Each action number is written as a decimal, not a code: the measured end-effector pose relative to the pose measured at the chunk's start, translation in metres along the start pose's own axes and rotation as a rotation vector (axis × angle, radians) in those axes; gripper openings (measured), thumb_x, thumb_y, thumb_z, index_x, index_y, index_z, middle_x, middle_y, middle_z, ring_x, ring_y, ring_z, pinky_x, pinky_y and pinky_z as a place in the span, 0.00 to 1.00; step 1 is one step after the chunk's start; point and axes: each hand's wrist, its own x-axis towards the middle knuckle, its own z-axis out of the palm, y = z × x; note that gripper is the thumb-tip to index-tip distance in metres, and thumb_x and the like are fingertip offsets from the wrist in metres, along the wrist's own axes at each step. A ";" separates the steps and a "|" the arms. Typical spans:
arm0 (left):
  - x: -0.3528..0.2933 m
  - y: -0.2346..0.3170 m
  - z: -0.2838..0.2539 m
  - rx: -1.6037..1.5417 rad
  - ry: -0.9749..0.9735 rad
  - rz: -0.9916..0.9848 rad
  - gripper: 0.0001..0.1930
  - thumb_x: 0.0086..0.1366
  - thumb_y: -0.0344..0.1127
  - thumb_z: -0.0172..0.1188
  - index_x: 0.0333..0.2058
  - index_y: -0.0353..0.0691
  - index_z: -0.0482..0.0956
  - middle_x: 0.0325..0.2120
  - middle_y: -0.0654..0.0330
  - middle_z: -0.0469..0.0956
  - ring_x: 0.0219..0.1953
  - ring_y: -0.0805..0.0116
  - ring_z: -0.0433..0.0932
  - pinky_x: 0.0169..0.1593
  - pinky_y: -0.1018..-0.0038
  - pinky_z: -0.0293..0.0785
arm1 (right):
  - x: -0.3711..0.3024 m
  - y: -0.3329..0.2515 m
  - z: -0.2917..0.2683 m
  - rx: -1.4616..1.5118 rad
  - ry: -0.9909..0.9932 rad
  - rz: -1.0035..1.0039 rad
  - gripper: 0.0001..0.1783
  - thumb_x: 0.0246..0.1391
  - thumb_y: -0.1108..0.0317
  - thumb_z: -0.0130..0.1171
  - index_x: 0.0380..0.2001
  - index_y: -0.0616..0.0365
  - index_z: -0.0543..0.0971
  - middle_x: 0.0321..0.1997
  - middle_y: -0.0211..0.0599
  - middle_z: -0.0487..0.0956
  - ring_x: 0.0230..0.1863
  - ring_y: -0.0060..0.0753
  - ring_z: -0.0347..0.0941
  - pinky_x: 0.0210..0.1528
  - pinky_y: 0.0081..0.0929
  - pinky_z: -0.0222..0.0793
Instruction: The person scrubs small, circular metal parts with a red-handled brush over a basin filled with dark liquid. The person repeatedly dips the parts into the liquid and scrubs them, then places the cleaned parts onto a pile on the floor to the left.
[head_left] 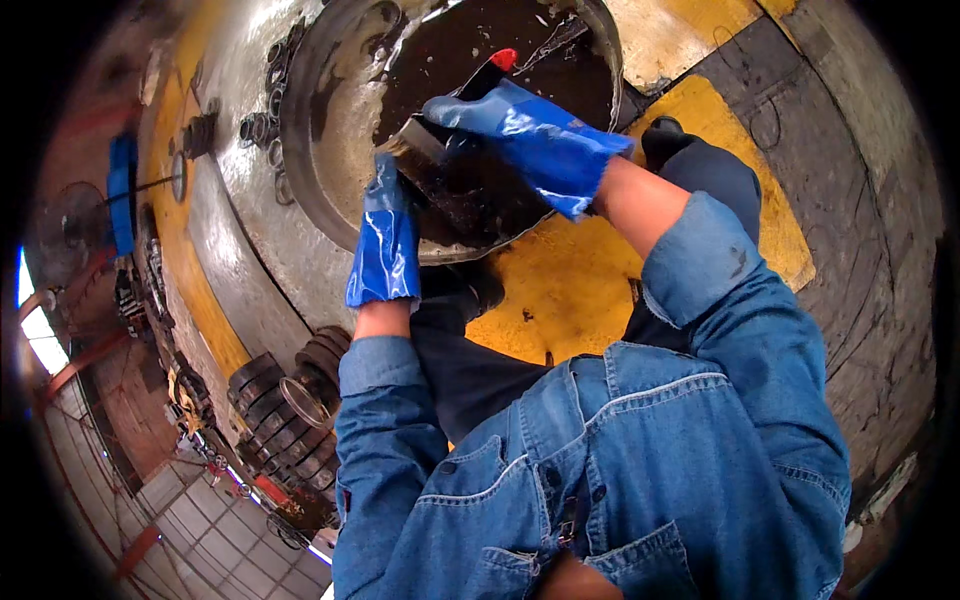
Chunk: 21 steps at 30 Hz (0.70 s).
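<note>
Over a large round metal pan [297, 150] of dark liquid, both my hands work in long blue rubber gloves. My right hand [515, 125] is closed round a paintbrush [425, 140] with a pale metal ferrule and light bristles. A dark handle with a red end [503, 59] sticks out beyond that glove and seems to belong to the brush. My left hand [385, 205] grips the left edge of a dark, wet part [455, 200], whose full shape is lost against the liquid. The bristles are close to the left fingertips.
Several small metal rings [262, 128] lie along the pan's left side. Stacks of dark thick rings [275, 410] stand at the lower left. Yellow boards [560, 285] cover the floor under my legs, with dark grey matting [830, 200] to the right.
</note>
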 end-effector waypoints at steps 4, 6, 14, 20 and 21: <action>0.004 0.000 0.008 0.049 0.009 0.027 0.30 0.76 0.58 0.56 0.47 0.29 0.84 0.36 0.57 0.85 0.35 0.70 0.79 0.43 0.68 0.78 | 0.018 0.007 -0.010 -0.282 0.097 0.246 0.25 0.57 0.47 0.63 0.40 0.62 0.86 0.36 0.48 0.86 0.39 0.43 0.83 0.46 0.38 0.77; 0.004 -0.002 0.011 0.072 0.020 0.037 0.30 0.76 0.58 0.56 0.47 0.29 0.84 0.36 0.57 0.85 0.35 0.70 0.79 0.43 0.68 0.78 | 0.023 0.008 -0.012 -0.459 0.229 0.380 0.25 0.56 0.47 0.63 0.40 0.59 0.86 0.37 0.44 0.86 0.40 0.40 0.83 0.48 0.35 0.76; 0.005 0.008 0.021 0.071 0.000 0.063 0.30 0.75 0.59 0.56 0.47 0.29 0.84 0.35 0.57 0.85 0.35 0.70 0.79 0.43 0.68 0.78 | 0.046 0.031 -0.019 -0.178 0.185 0.093 0.15 0.62 0.57 0.65 0.40 0.58 0.87 0.39 0.31 0.87 0.39 0.20 0.81 0.45 0.26 0.76; -0.001 -0.003 -0.005 -0.072 0.041 0.001 0.31 0.75 0.59 0.56 0.46 0.29 0.85 0.35 0.57 0.85 0.35 0.70 0.79 0.43 0.68 0.78 | 0.022 0.002 -0.011 -0.437 0.224 0.303 0.22 0.58 0.49 0.66 0.37 0.59 0.87 0.34 0.39 0.86 0.36 0.30 0.80 0.43 0.33 0.75; -0.002 -0.003 -0.009 -0.107 0.047 -0.004 0.31 0.75 0.59 0.56 0.46 0.29 0.85 0.35 0.57 0.85 0.35 0.70 0.79 0.43 0.67 0.78 | 0.026 0.000 -0.015 -0.421 0.215 0.295 0.25 0.57 0.45 0.65 0.39 0.60 0.87 0.34 0.41 0.86 0.37 0.34 0.80 0.44 0.35 0.74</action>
